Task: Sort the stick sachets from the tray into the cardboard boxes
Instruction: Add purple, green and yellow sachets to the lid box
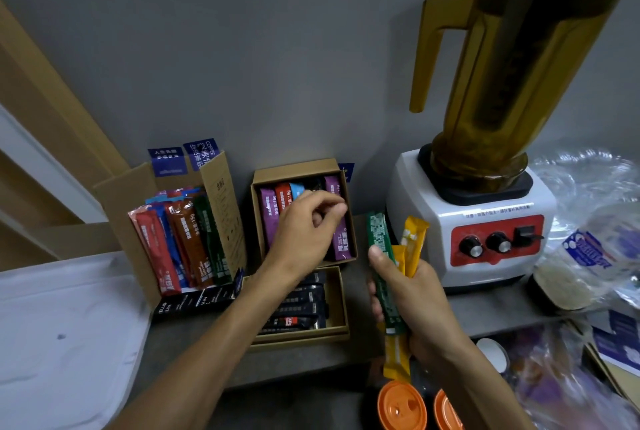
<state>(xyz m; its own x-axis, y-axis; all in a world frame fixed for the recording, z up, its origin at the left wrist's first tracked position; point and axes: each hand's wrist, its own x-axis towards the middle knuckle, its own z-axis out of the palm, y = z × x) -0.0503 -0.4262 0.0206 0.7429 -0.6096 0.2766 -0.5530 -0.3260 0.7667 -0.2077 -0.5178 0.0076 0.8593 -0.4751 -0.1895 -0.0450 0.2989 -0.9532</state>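
Note:
A white tray lies at the left. Three cardboard boxes stand beside it. The tall open box holds upright red, blue, brown and green stick sachets. The small back box holds purple, red and blue sachets. The front box holds black sachets. My left hand hovers over the back box with fingers curled and thumb meeting the index finger; whether it pinches anything is unclear. My right hand grips a green sachet and yellow sachets upright.
A blender with an amber jug stands right of the boxes. Crumpled plastic bags fill the right side. Two orange lids and a white cup sit near the front edge. A black carton lies before the tall box.

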